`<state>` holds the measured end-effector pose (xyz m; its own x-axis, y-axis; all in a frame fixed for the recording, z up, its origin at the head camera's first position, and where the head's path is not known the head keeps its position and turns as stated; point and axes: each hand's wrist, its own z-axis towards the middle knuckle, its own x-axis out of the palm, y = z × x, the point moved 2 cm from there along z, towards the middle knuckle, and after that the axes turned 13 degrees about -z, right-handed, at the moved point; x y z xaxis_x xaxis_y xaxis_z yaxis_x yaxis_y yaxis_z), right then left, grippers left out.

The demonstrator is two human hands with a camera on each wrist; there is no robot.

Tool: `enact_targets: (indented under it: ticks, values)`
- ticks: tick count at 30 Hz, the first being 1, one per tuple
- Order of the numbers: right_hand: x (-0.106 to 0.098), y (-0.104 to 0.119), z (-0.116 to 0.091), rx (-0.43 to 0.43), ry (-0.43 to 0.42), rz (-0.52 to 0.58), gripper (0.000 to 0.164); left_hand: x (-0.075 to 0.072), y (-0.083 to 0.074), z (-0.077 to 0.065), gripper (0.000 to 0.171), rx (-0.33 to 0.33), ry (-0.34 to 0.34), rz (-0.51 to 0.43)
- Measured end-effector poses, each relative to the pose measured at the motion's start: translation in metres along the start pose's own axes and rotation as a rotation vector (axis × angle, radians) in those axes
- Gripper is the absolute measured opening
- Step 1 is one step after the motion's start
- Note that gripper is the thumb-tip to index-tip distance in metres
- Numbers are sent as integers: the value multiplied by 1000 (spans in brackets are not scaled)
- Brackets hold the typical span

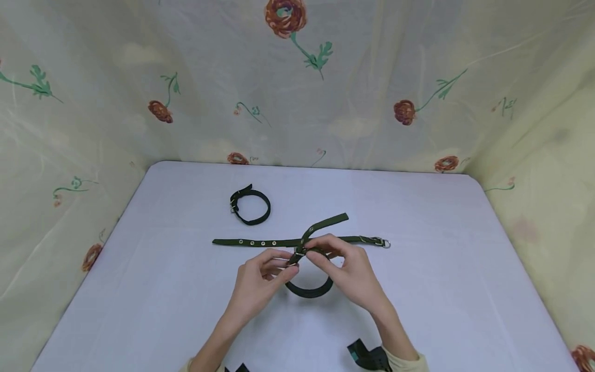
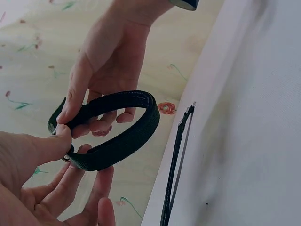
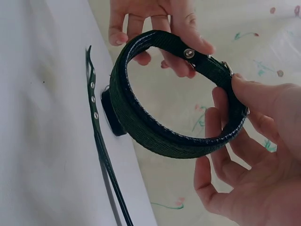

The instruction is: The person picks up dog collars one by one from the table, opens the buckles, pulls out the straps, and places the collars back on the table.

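Note:
Both hands hold a dark green collar (image 1: 309,293) bent into a loop above the table. My left hand (image 1: 260,279) pinches the band between thumb and fingers on the left of the metal buckle (image 3: 227,68). On the other side, my right hand (image 1: 348,268) pinches the strap close to that buckle, its thumb on the band. The loose strap end (image 1: 332,221) sticks up and to the right past the buckle. In the right wrist view a metal eyelet (image 3: 189,53) shows on the band by the left fingertips.
Behind the hands a second green collar (image 1: 260,243) lies stretched out flat, with eyelets on the left and a buckle and ring on the right. Farther back, a third collar (image 1: 254,221) rests in a closed loop. Flowered cloth (image 1: 353,103) surrounds the white table (image 1: 139,289).

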<state>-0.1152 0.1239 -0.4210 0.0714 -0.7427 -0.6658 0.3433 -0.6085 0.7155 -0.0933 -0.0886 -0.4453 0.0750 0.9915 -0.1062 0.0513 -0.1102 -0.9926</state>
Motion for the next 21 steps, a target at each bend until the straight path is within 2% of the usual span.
enact_targets:
  ticks: [4, 8, 14, 21]
  values:
    - [-1, -2, 0, 74, -44, 10, 19, -2, 1, -1, 24, -4, -17, 43]
    - [-2, -4, -1, 139, -66, 71, 22, -3, 3, -2, 21, -18, -23, 55]
    - [2, -3, 0, 157, -39, 174, 23, -3, 5, -2, 22, -17, -11, 19]
    - [4, -1, -1, 166, 56, 153, 24, -2, -2, 1, 25, 43, 15, -15]
